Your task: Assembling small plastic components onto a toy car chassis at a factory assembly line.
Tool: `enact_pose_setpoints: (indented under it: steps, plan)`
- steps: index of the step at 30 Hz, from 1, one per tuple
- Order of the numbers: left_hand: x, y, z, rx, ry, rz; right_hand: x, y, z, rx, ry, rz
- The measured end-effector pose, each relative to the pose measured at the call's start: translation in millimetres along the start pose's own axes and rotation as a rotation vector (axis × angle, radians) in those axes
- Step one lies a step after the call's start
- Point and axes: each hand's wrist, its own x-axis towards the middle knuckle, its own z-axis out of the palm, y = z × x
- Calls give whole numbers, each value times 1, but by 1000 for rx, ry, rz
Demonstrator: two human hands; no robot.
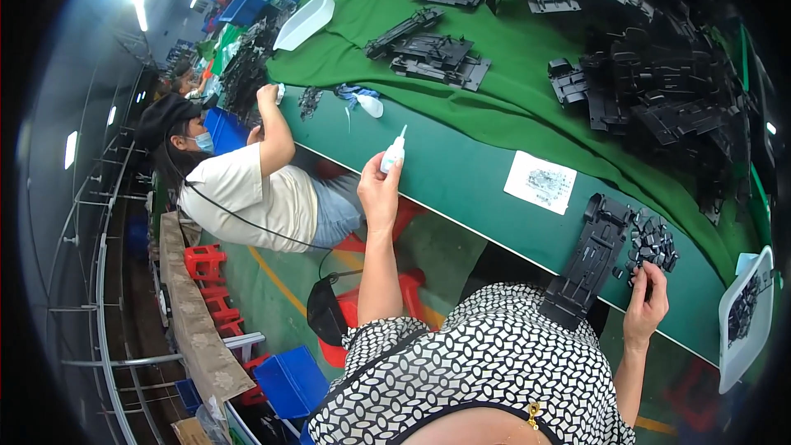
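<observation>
The long black chassis part [587, 264] lies at a slant over the near edge of the green worktop [461, 177], toward its right end, its lower end up against the person's patterned top [461, 363]. Just right of it, the right hand [649, 301] comes in over the same edge, forearm rising steeply from below, wrist slightly bent. Its thumb and forefinger are drawn close together at the near side of a heap of small black pieces [653, 243]; whether a piece is caught between them is too small to tell. At the worktop's right end stands a white tray [732, 363] with more small black pieces inside.

The left hand [377, 194] is raised well apart from the chassis part, out by the near edge, forearm nearly upright and fingers curled. Thumb and fingers pinch a small white bottle [394, 155], its thin nozzle pointing up.

Between the hands, a printed sheet [540, 183] lies on the worktop beside the border of the green cloth [511, 107]. Farther left along that border are a white squeeze bottle [370, 105] and a blue rag [353, 92]. A masked co-worker [259, 198] sits at the near edge beyond. On the cloth, toward the far side, black chassis parts lie in a large heap [651, 82] at right and a smaller group [441, 58] at left.
</observation>
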Motion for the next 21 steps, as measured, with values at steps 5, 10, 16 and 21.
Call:
enact_pose_setpoints:
  steps: [5, 10, 16, 21]
  plan:
    - [17, 5, 1, -343, -90, -5, 2, -4, 0, -30, -13, -16]
    - [40, 11, 8, -133, -240, 25, 1, -3, -1, -26, -14, 8]
    - [80, -4, 13, 233, -29, 246, 4, -6, 0, -31, -8, 18]
    - [114, -24, 27, 256, 225, 258, 4, -6, 2, -28, 5, 23]
